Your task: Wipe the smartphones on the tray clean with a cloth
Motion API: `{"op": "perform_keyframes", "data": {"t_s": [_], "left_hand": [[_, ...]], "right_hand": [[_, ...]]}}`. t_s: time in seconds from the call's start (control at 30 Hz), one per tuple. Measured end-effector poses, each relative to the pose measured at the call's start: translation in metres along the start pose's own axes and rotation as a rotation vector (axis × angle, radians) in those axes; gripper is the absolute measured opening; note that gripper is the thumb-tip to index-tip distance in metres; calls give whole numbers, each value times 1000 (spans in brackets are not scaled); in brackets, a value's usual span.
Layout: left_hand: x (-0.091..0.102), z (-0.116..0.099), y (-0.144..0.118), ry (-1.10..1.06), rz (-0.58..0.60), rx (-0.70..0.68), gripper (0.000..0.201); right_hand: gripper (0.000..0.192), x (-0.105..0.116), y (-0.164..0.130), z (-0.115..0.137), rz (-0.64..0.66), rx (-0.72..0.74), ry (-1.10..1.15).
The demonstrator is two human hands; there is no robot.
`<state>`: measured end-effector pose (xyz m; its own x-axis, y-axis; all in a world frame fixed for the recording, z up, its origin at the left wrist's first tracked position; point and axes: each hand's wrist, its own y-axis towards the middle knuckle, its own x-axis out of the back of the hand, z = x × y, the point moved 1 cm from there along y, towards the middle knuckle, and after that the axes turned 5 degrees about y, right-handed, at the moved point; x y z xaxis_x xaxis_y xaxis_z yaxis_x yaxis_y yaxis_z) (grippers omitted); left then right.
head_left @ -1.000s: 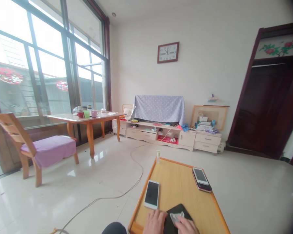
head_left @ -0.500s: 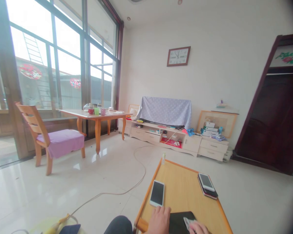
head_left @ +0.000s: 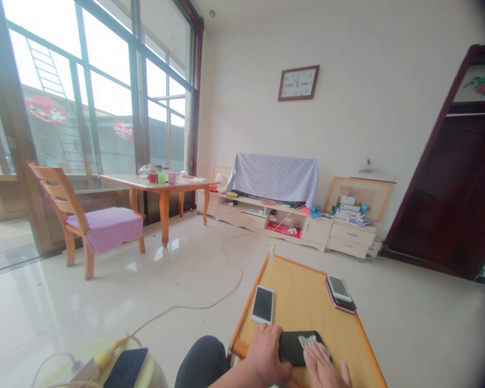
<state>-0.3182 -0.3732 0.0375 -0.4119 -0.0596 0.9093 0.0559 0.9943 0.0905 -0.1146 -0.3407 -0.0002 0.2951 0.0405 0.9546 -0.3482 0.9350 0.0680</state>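
A flat black device (head_left: 294,357), like a large phone or small tablet, lies at the near end of the wooden table. Its left edge is gripped by my left hand (head_left: 267,350), thumb at the near side and fingers curled at the far side. My right hand (head_left: 321,366) presses a crumpled whitish tissue (head_left: 308,340) against the device's right part, fingers fairly straight over it. Just beyond my left hand lies a white phone (head_left: 262,304) with a dark screen. Another white phone (head_left: 339,288) rests on a dark phone or case (head_left: 345,306) at the table's right edge.
The small wooden table (head_left: 303,293) has raised orange edges, and a small clear bottle (head_left: 272,252) stands at its far corner. At lower left, a dark phone (head_left: 126,368) and a power strip (head_left: 83,372) sit on a pale round stool (head_left: 156,372). A cable (head_left: 210,317) crosses the floor.
The view has tipped downward, showing more of both hands and the black device. My left hand now grips the device's left edge; my right fingers have spread out over the tissue on it.
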Motion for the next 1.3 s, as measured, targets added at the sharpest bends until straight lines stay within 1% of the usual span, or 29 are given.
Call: {"op": "perform_keyframes", "data": {"t_s": [0.07, 0.1, 0.17, 0.2, 0.23, 0.27, 0.3, 0.37, 0.43, 0.5, 0.53, 0.57, 0.6, 0.73, 0.8, 0.87, 0.93, 0.97, 1.0, 1.03, 1.07, 1.17, 1.2, 1.23, 1.3], "left_hand": [[1, -1, -2, 0, 16, -17, 54], [2, 0, -2, -2, 24, -18, 55], [2, 1, -2, -17, 17, -12, 55], [2, 1, -3, -27, 5, -10, 54], [2, 2, -3, -37, -8, -11, 53], [1, 2, -3, -45, -20, -16, 51], [1, 3, -3, -49, -26, -19, 50], [1, 4, -4, -51, -22, -14, 51], [1, 4, -4, -52, -16, -6, 57], [1, 5, -4, -54, -14, -2, 62], [1, 5, -4, -56, -16, -3, 63], [1, 6, -4, -58, -17, -4, 64], [1, 6, -3, -61, -20, -6, 64], [0, 8, -4, -74, -31, -13, 58], [0, 9, -4, -76, -31, -9, 59], [0, 10, -4, -74, -27, 1, 66], [1, 10, -5, -72, -23, 11, 72], [2, 10, -5, -71, -21, 15, 74], [2, 9, -5, -72, -20, 18, 75], [2, 9, -5, -73, -20, 19, 75], [3, 10, -5, -75, -20, 18, 74], [3, 10, -5, -83, -16, 8, 66], [3, 11, -5, -84, -14, 6, 64], [3, 11, -4, -84, -12, 5, 64], [3, 11, -4, -81, -9, 7, 69]], "right_hand": [[53, 10, 3, -9, 60, -78, -60], [54, 11, 4, -6, 77, -88, -69], [54, 6, 3, 12, 113, -42, -23], [53, 1, 2, 24, 125, 17, 30], [53, -4, 0, 35, 148, 46, 77], [53, -8, -2, 44, 139, 83, 109], [53, -10, -3, 48, 146, 115, 129], [53, -8, -2, 43, 146, 123, 114], [54, -1, 3, 25, 112, 36, 52], [56, 6, 9, 10, 68, -119, -7], [56, 8, 11, 8, 59, -172, -23], [57, 8, 12, 10, 58, -193, -24], [59, 6, 11, 18, 67, -177, -11], [64, -4, 2, 58, 135, 63, 158], [62, -3, 0, 60, 139, 106, 186], [58, 3, 4, 46, 102, 27, 131], [56, 8, 10, 29, 66, -113, 47], [56, 9, 13, 24, 55, -169, 19], [56, 9, 15, 23, 49, -195, 7], [57, 7, 15, 27, 50, -187, 13], [58, 4, 14, 34, 55, -143, 34], [58, -5, 7, 62, 106, 72, 121], [58, -6, 6, 66, 128, 111, 140], [57, -5, 6, 67, 146, 122, 147], [56, 0, 11, 55, 151, 58, 130]]}}
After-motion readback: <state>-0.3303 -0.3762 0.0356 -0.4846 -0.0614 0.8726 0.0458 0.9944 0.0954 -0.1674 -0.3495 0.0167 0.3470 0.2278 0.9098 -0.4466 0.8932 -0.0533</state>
